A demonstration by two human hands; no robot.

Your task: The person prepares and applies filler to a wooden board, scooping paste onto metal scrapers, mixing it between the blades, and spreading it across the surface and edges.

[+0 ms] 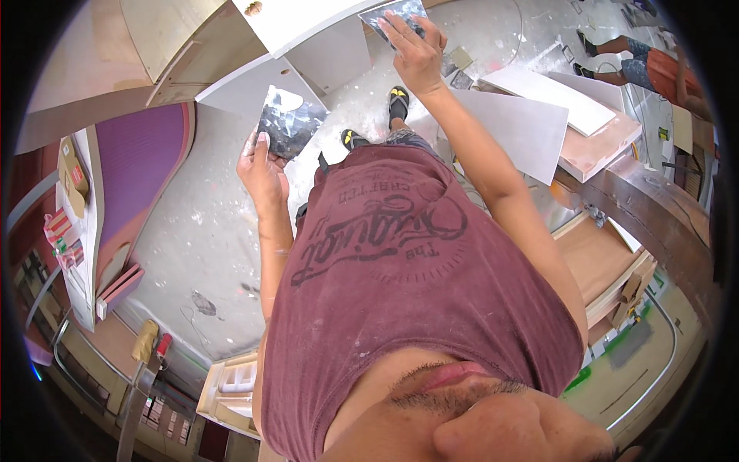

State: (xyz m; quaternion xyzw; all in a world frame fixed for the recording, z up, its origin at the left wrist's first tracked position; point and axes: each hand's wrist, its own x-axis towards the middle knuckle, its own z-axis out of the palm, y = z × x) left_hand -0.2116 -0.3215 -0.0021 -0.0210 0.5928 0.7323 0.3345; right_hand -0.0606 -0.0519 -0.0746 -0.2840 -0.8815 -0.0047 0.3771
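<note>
My left hand [264,173] grips the near corner of a dark square plate [296,137]. The thumb lies on top, and a thick white blob of paste with pale smears covers its face. Farther out, my right hand [419,58] is closed on a smaller dark flat plate [406,8], also smeared white, with the fingers laid along it. That plate is at the right end of a white panel's edge [323,21]; I cannot tell whether they touch.
Wooden and white cabinet panels [185,61] stand at the far left. A purple curved panel [142,165] leans on the left. White boards [516,127] are stacked on the right beside a brown beam [654,200]. Another person [654,73] is at the far right. Paint spots mark the grey floor [208,223].
</note>
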